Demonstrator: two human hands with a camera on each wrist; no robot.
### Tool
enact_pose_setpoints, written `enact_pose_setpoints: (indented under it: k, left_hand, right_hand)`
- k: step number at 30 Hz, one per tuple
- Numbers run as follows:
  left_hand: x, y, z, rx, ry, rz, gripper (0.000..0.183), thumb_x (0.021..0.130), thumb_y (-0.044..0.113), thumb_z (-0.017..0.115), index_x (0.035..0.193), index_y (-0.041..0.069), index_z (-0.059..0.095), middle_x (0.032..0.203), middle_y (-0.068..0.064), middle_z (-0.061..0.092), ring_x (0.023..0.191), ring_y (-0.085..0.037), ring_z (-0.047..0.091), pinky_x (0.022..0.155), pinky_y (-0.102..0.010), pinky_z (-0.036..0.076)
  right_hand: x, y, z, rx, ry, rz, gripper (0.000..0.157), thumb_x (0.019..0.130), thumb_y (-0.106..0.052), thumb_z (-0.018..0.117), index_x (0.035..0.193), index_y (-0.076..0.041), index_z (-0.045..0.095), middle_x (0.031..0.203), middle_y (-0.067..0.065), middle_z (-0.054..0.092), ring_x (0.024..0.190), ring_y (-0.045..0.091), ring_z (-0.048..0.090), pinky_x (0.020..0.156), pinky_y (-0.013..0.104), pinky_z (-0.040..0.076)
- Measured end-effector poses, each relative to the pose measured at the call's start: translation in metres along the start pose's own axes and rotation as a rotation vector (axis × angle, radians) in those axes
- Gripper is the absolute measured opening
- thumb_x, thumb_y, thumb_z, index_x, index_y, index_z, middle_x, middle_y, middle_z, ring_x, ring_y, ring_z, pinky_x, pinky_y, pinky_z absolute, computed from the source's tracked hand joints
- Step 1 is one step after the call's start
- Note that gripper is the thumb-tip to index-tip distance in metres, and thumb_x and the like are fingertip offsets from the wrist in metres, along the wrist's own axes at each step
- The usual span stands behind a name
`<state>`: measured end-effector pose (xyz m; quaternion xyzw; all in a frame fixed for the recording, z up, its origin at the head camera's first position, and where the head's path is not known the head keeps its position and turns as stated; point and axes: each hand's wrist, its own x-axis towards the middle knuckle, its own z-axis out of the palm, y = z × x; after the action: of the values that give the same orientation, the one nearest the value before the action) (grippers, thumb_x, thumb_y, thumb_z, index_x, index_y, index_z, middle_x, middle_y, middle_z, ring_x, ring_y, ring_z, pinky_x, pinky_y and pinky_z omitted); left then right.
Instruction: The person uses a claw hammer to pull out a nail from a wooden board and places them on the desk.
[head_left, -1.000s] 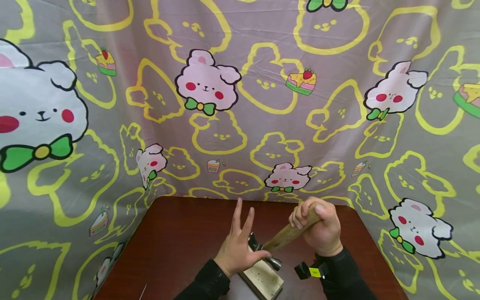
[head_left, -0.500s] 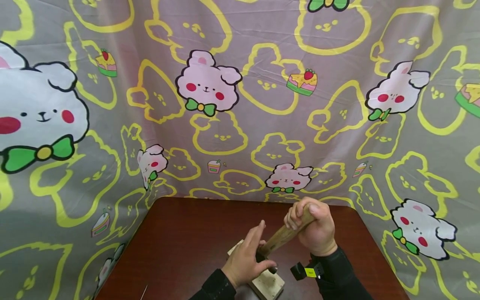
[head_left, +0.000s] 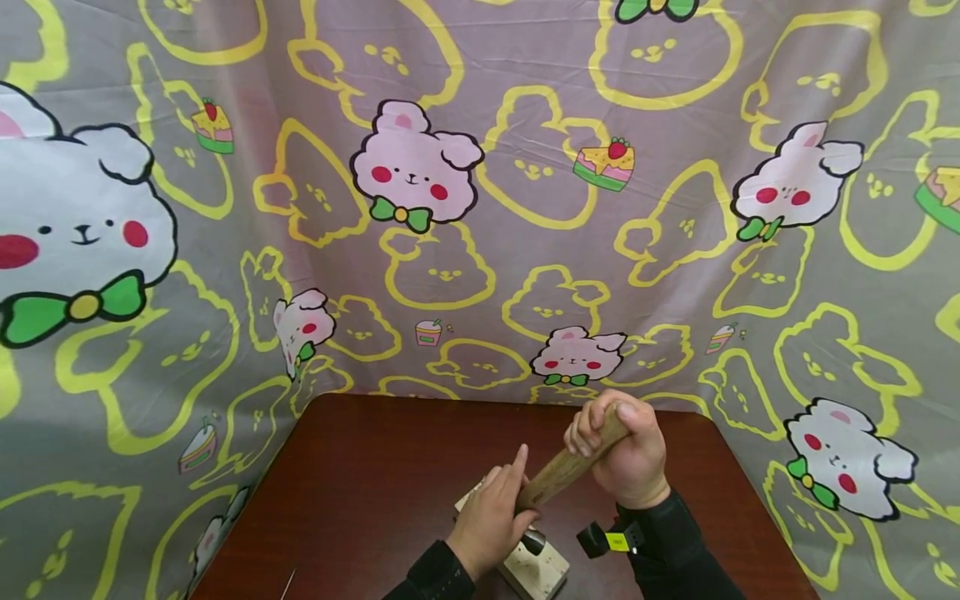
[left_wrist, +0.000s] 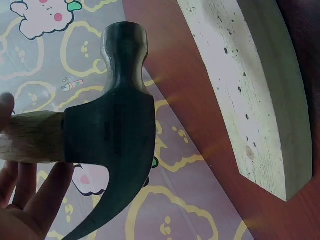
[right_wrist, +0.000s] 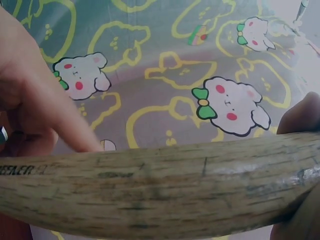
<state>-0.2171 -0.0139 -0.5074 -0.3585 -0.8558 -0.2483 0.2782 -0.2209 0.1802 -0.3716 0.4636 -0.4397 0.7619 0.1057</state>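
Observation:
A claw hammer (head_left: 567, 471) slants over a pale wooden block (head_left: 543, 571) in the head view. Its wooden handle end is wrapped in the curled fingers of my right hand (head_left: 630, 446). My left hand (head_left: 487, 517) grips the handle just by the head, index finger stretched out along it. In the left wrist view the dark steel hammer head (left_wrist: 115, 125) shows its striking face up and its claw curving down, and left fingers (left_wrist: 37, 192) lie under the handle. The right wrist view has the handle (right_wrist: 150, 187) across it, with worn printed letters.
The block (left_wrist: 245, 100) has small dark holes along its face and lies on a reddish-brown table (head_left: 375, 467). A thin light-coloured rod (head_left: 288, 583) lies at the table's front left. A patterned curtain (head_left: 450, 250) encloses the table on the sides and back.
My left hand, its fingers spread beside the hammer head a second ago, has moved in and curled round the handle near the head. My right hand has shifted slightly left with the hammer.

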Motion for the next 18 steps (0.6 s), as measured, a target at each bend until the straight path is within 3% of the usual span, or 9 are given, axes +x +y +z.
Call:
enact_pose_setpoints:
  k: [7, 13, 18]
  left_hand:
    - [-0.0015, -0.0014, -0.0019, -0.022, 0.013, 0.017, 0.074, 0.081, 0.023, 0.088, 0.144, 0.008, 0.053, 0.103, 0.001, 0.066, 0.088, -0.012, 0.06, 0.075, -0.027, 0.054]
    - [-0.0032, -0.0022, -0.0022, -0.004, 0.08, 0.09, 0.084, 0.076, 0.02, 0.09, 0.151, 0.013, 0.051, 0.102, 0.004, 0.067, 0.088, -0.012, 0.062, 0.074, -0.026, 0.055]
    - [-0.0035, -0.0024, -0.0054, -0.02, 0.093, 0.101, 0.089, 0.074, 0.019, 0.091, 0.153, 0.013, 0.049, 0.1, 0.004, 0.066, 0.088, -0.012, 0.062, 0.074, -0.026, 0.055]
  right_hand:
    - [0.003, 0.0004, -0.0011, 0.021, -0.02, 0.004, 0.041, 0.098, -0.005, 0.012, 0.084, -0.002, 0.05, 0.064, 0.009, 0.037, 0.049, 0.027, 0.034, 0.047, 0.049, 0.033]
    - [0.004, -0.0002, 0.0002, 0.037, -0.015, 0.027, 0.043, 0.099, -0.007, 0.01, 0.086, -0.003, 0.051, 0.065, 0.009, 0.038, 0.051, 0.028, 0.036, 0.05, 0.049, 0.035]
    - [0.0047, -0.0014, 0.0004, 0.014, 0.017, 0.072, 0.048, 0.1, -0.008, 0.007, 0.086, -0.005, 0.052, 0.066, 0.01, 0.039, 0.055, 0.027, 0.043, 0.057, 0.045, 0.045]
